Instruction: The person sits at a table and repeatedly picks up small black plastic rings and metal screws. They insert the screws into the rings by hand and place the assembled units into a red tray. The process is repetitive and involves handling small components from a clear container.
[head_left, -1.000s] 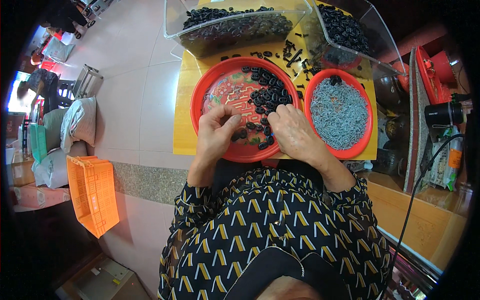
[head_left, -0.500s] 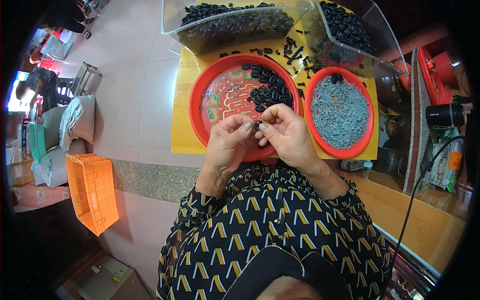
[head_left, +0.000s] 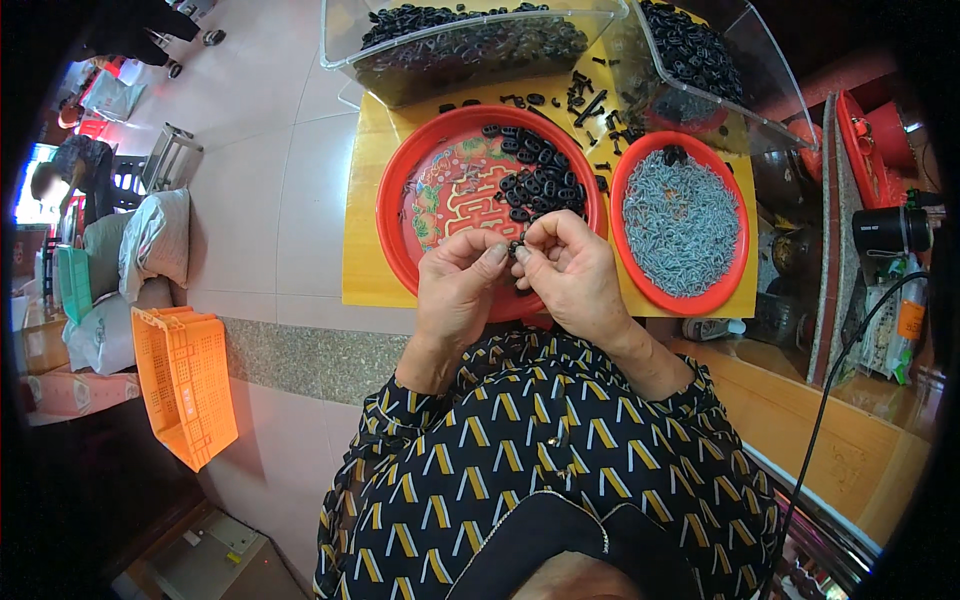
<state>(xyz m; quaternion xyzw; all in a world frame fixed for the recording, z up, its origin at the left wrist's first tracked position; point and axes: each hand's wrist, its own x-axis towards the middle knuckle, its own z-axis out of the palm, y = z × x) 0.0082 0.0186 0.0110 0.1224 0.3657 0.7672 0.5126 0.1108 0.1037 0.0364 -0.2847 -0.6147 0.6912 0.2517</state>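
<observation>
My left hand (head_left: 458, 288) and my right hand (head_left: 578, 278) meet over the near rim of a round red tray (head_left: 392, 218). Thumbs and fingertips of both pinch a small black plastic part (head_left: 516, 248), mostly covered by the fingers. Inside the tray, whose bottom carries a printed pattern, a heap of black oval parts with holes (head_left: 545, 182) lies to the right. Beside it, close to my right hand, a smaller oval red tray (head_left: 744, 245) holds many small silvery screws (head_left: 680, 235), with a black piece at its far end.
Two clear plastic bins (head_left: 470, 62) (head_left: 765, 112) full of black parts stand at the back of the yellow board (head_left: 362, 250). Loose black pieces (head_left: 590, 108) lie between them and the trays. An orange crate (head_left: 185, 385) sits at left. A black cable (head_left: 835, 365) hangs at right.
Both hands stay over the tray's near edge, with only slight finger shifts around the black part. At the far upper left, a person's dark-clothed legs have moved.
</observation>
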